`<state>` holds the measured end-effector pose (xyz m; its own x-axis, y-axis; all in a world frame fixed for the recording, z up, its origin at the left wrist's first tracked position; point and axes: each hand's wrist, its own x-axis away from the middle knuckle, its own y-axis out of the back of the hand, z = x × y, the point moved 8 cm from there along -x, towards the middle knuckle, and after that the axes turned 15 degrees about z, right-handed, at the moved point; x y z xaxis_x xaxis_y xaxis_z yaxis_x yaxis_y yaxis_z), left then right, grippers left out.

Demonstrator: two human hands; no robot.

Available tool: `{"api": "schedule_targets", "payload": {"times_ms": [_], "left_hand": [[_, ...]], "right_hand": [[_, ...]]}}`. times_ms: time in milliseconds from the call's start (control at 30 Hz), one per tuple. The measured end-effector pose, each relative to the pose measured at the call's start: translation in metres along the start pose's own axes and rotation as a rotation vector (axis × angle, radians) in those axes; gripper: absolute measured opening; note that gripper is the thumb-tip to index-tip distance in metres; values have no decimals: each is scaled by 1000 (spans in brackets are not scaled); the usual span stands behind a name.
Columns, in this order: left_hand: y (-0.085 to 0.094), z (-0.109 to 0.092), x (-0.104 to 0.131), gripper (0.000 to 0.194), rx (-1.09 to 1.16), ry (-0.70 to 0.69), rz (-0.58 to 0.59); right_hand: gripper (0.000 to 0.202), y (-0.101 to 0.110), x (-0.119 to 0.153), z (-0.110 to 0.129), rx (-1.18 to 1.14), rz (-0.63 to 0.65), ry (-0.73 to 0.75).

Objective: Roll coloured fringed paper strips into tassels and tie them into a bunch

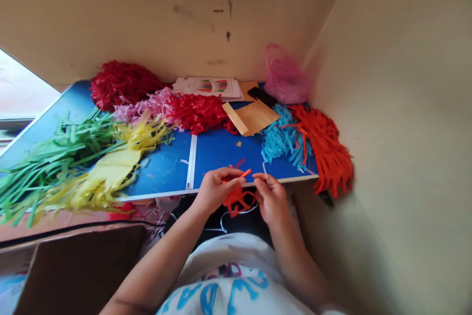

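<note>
My left hand [217,188] pinches the end of an orange paper piece [235,200], whose fringe hangs down over my lap. Close to its right, my right hand [271,197] is closed on a thin white string [265,171] that sticks up between its fingers. More white string loops below the orange fringe. Both hands are just off the front edge of the blue table [221,153], a small gap apart.
Green [70,148], yellow [118,165], red [199,111], pink, light blue [278,140] and orange [324,143] fringes lie on the table. A brown envelope [256,117], printed sheets [208,86] and a pink bag [285,79] sit behind. A cardboard box [84,271] stands lower left.
</note>
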<state>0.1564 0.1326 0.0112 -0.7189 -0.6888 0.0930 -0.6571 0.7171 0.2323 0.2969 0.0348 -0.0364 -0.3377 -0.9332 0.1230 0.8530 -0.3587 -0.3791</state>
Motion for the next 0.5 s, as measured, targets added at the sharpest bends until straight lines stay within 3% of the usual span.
{"api": "schedule_targets", "payload": {"times_ms": [67,167,500], "left_hand": [[-1,1,19,29,118,18,-22],[1,-4,31,25,108,-10,-68],[-3,16,33,23,184,-17,-88]], "right_hand": [[32,-16,-3,-2,5,77,6],[26,-31,-2,-6,61,133,16],[20,-31,7,10,366,121,77]]}}
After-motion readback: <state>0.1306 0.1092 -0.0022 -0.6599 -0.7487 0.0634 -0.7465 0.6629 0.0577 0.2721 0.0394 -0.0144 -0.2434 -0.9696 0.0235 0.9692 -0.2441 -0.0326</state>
